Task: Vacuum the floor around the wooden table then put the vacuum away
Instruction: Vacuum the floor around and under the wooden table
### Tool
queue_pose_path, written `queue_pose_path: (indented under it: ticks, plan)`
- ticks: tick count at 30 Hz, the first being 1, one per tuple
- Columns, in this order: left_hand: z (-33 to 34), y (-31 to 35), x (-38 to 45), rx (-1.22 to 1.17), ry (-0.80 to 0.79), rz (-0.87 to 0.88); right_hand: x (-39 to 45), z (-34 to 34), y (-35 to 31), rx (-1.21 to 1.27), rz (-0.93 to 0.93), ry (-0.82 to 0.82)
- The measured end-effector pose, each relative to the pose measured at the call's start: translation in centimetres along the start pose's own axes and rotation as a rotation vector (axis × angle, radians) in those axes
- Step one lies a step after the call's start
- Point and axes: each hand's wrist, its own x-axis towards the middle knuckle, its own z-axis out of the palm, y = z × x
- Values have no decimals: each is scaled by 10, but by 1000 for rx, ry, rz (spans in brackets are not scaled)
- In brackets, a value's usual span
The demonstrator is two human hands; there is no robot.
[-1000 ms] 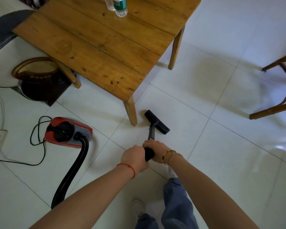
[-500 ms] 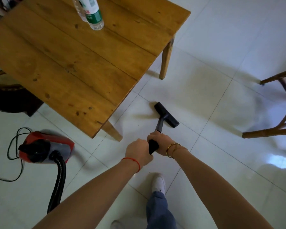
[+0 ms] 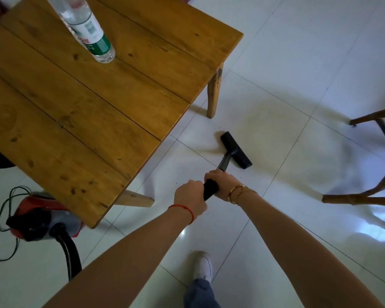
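Note:
The wooden table (image 3: 102,112) fills the upper left. Both hands grip the black vacuum wand (image 3: 210,187): my left hand (image 3: 190,196) on the lower end, my right hand (image 3: 222,182) just above it. The wand runs forward to the black floor nozzle (image 3: 237,150), which lies flat on the white tiles right of the table, between its two near legs. The red and grey vacuum body (image 3: 45,218) sits on the floor at the lower left, half under the table corner, its black hose (image 3: 70,256) curving down toward me.
A clear plastic water bottle (image 3: 91,34) stands on the table. Wooden chair legs (image 3: 365,198) are at the right edge. A thin power cord (image 3: 7,210) loops beside the vacuum body. My white shoe (image 3: 202,267) is on the tiles below my arms.
I have stepped forward along the table's side; the nozzle has slid ahead past the near leg toward the far leg. The vacuum body now lies behind at the lower left.

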Motion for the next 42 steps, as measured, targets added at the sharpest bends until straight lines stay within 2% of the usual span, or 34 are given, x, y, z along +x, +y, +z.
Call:
queue_pose_path:
  ticks: [11,16,24,33,42]
  plan:
    - [8,-53,-62,28,-89,1,-31,43,-67,29,-42,-40]
    - [16,-104,-120,113,-165,25,-60,90,-132,84,-27,-53]
    - [35,-204,-218,324,-200,92,-103,180,-255,191,42,-5]
    - [42,-293,-292,489,-143,151,-120,251,-358,321,85,54]
    - [27,-344,-319,542,-43,167,-111,270,-416,389,116,92]
